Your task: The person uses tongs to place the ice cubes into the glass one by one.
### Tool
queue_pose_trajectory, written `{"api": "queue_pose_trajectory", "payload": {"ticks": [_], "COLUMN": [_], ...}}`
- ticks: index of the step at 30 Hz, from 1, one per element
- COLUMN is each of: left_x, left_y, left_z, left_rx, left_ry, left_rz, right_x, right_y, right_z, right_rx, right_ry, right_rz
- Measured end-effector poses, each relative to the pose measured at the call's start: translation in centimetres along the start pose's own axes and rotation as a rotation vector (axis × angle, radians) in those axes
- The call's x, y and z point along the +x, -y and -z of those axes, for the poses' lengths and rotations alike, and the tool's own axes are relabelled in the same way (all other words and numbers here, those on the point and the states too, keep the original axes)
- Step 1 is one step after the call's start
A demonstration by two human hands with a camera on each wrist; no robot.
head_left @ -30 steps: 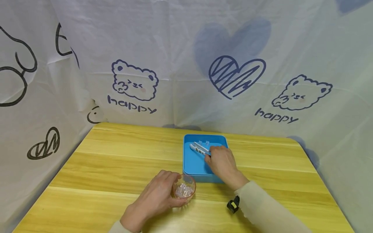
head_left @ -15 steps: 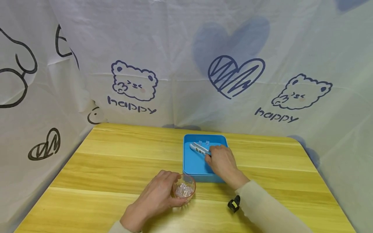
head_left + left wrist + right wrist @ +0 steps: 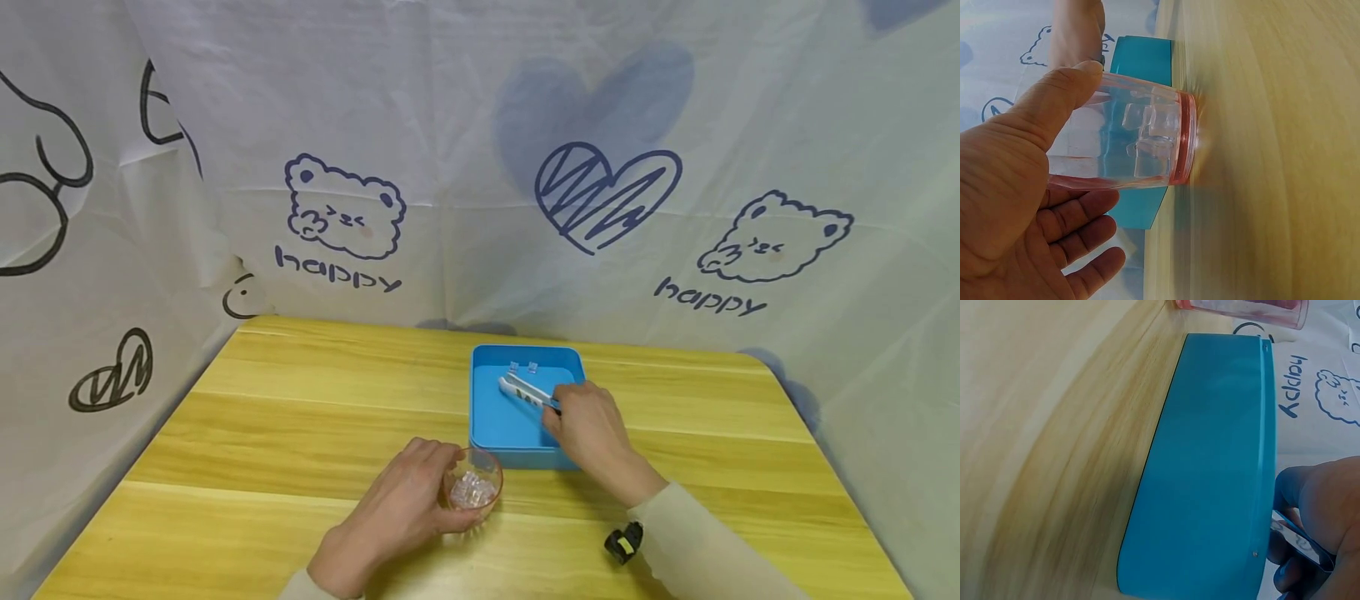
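My left hand grips a clear cup with a pinkish rim and base, its thumb on one side and fingers on the other. Several clear cubes lie in the bottom of the cup, which stands upright. Over the shallow blue box, my right hand holds white tongs with a printed pattern; their tips point to the far left. Just beyond the tips, two small clear cubes lie on the box's floor near its back wall. In the right wrist view, the box's side partly hides the tongs.
The wood-grain table carries the box and cup, with the cup close by the box's near left corner. A white cloth with bear and heart drawings hangs behind the table. On the right sleeve sits a small black device.
My right hand has drawn back a little to the right and toward me with the tongs, so their tips are farther from the two cubes. The left hand and cup have stayed put.
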State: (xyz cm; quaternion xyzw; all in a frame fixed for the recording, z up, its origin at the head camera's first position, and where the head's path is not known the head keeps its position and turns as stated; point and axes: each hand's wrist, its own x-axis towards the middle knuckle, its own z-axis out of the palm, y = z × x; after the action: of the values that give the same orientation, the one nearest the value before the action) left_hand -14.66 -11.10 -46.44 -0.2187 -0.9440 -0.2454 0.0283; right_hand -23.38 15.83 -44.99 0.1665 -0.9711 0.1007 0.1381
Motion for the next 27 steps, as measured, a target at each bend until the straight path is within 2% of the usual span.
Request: {"api": "queue_pose_trajectory", "payload": {"ticks": [6, 13, 23, 27], "left_x": [0.0, 0.0, 0.1, 0.1], "left_y": [0.0, 0.0, 0.1, 0.2], "left_z": [0.0, 0.0, -0.1, -0.1], "left_rx": [0.002, -0.005, -0.004, -0.004], "left_ry": [-0.001, 0.01, 0.008, 0.0], "left_rz": [0.001, 0.006, 0.003, -0.005], "right_x": [-1.1, -2.4, -4.9, -6.0], "right_y": [0.0, -0.1, 0.8, 1.4], "right_z": [1.1, 2.5, 5.2, 6.2], "right_rx": [0.015, 0.034, 0.076, 0.114], "right_ry": [-0.016, -0.048, -0.109, -0.107], "right_rz": [-0.012, 0.018, 0.154, 0.203]}}
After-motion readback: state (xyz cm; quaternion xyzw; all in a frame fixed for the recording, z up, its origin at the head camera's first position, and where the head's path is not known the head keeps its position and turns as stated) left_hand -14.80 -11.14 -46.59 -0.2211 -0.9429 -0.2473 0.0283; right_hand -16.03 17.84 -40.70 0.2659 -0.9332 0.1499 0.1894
